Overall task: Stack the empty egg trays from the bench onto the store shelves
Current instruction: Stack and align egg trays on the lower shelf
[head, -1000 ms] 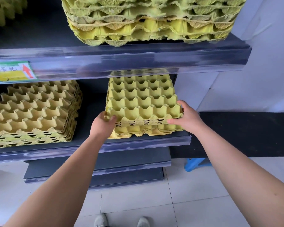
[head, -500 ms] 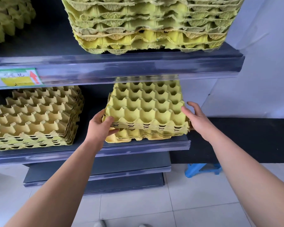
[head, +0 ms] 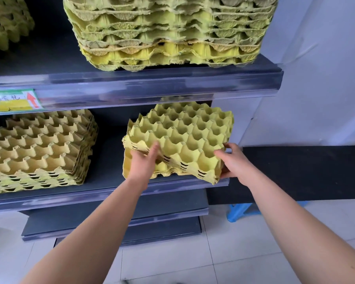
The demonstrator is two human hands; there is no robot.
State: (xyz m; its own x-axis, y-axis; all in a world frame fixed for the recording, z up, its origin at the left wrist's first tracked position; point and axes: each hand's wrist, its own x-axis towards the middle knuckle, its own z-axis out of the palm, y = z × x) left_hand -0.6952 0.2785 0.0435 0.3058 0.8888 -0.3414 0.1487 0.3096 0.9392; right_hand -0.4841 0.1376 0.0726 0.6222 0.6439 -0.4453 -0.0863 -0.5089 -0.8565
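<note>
We extend both forearms up and forward to the tray stack (head: 182, 136), which sits at the right end of the middle shelf (head: 90, 193). The upper trays of this stack lie skewed on the bottom tray, and their near right corner overhangs the shelf edge.

The left hand (head: 143, 160) lies against the stack's front edge. Its fingers are nearly straight and pressed flat, with the fingertips reaching the top tray. We cannot see the thumb.

The right hand (head: 236, 162) grips the overhanging corner, with the thumb on top and the fingers curled round the side and underside.

A second stack (head: 39, 150) rests at the left of the same shelf, well apart. The upper shelf (head: 172, 83) carries a taller stack (head: 168, 31) and a label (head: 12, 100) on its front rail. A blue stool (head: 238, 210) stands on the floor below right.
</note>
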